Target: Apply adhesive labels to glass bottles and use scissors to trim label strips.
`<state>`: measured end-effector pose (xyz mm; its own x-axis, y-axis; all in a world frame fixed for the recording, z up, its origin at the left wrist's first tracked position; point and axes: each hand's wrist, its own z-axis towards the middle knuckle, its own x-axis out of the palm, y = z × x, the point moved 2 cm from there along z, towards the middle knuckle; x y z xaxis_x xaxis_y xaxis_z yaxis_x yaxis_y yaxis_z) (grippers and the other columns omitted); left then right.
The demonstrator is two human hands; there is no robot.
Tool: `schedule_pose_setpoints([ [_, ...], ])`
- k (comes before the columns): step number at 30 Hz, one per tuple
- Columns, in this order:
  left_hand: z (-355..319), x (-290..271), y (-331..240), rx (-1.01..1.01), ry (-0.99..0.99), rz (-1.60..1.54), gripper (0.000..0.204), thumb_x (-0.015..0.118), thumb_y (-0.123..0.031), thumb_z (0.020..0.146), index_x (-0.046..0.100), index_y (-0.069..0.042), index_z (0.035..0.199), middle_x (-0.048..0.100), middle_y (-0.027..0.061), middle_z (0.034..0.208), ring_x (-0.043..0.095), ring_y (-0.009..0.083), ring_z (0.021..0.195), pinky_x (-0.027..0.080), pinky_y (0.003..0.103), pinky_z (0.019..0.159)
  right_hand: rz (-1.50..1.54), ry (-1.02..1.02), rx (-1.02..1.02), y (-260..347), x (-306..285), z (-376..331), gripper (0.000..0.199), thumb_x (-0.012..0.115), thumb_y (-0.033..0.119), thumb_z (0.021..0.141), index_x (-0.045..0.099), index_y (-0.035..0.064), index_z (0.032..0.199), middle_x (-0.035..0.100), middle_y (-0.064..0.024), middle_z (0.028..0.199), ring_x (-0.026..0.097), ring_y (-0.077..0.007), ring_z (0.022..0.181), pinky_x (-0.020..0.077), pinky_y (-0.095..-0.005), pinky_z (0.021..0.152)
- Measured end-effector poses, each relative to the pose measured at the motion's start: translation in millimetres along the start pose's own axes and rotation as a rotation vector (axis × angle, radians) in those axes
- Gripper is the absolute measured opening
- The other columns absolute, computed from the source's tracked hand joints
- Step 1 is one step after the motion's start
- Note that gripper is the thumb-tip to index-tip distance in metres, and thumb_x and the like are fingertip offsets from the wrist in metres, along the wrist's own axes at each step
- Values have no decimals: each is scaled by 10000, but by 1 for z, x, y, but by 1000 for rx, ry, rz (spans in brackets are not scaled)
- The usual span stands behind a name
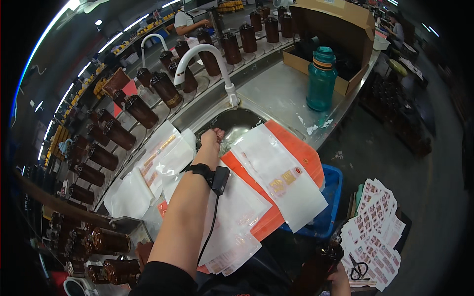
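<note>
My left hand reaches into the steel sink at the water's edge. Its fingers are curled together, and what they may hold is hidden. A black strap with a small box and cable sits on that wrist. At the lower right my right hand is wrapped round a dark brown glass bottle, partly lost in shadow. Across the sink's near edge lie a white label sheet with gold and red print and an orange sheet. More white sheets spread under my left forearm.
A white tap arches over the sink. Several brown bottles stand along the curved metal rack. A green bottle stands by a cardboard box. A blue basket, label sheets and scissors are at the right.
</note>
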<state>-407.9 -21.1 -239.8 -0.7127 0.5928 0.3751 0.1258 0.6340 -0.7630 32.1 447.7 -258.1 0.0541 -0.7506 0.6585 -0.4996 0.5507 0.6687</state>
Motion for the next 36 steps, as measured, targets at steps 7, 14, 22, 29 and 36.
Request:
schedule_pose_setpoints([
  [7, -207, 80, 0, -180, 814, 180, 242, 442, -128, 963, 486, -59, 735, 496, 27, 694, 413, 74, 573, 314, 203, 457, -98, -361, 71, 38, 30, -3, 743, 687, 142, 696, 422, 15, 1378, 579, -81, 1246, 553, -199, 1139, 435, -290, 958],
  [14, -390, 22, 116, 829, 1416, 901, 274, 492, -96, 934, 544, 60, 1154, 557, 198, 1182, 525, 338, 1144, 417, 403, 989, -104, -171, -7, 73, 64, 45, 698, 723, 304, 733, 470, 13, 1315, 610, -87, 1182, 594, -196, 1076, 463, -319, 942],
  [22, -401, -6, 120, 709, 1188, 1070, 458, 494, -151, 946, 350, 80, 1314, 465, 308, 1231, 442, 461, 1193, 367, 442, 1022, -125, -181, -55, 68, 78, 48, 698, 757, 135, 732, 440, 40, 1346, 596, -46, 1193, 575, -169, 1095, 450, -311, 947],
  [29, -381, -15, 115, 22, 1141, 829, 446, 340, -325, 1022, 587, 46, 1015, 614, 194, 942, 594, 308, 910, 458, 376, 839, -518, -92, -176, 67, 98, 47, 891, 810, -45, 638, 366, 32, 1406, 557, -47, 1257, 533, -139, 1135, 430, -306, 966],
  [36, -377, -40, 117, -412, 1038, 711, 349, 447, -245, 999, 616, 11, 1166, 655, 89, 1078, 607, 138, 996, 455, 270, 905, -837, 0, -227, 75, 112, 26, 1132, 935, 173, 471, 346, 9, 1424, 569, -78, 1268, 545, -184, 1160, 408, -332, 1015],
])
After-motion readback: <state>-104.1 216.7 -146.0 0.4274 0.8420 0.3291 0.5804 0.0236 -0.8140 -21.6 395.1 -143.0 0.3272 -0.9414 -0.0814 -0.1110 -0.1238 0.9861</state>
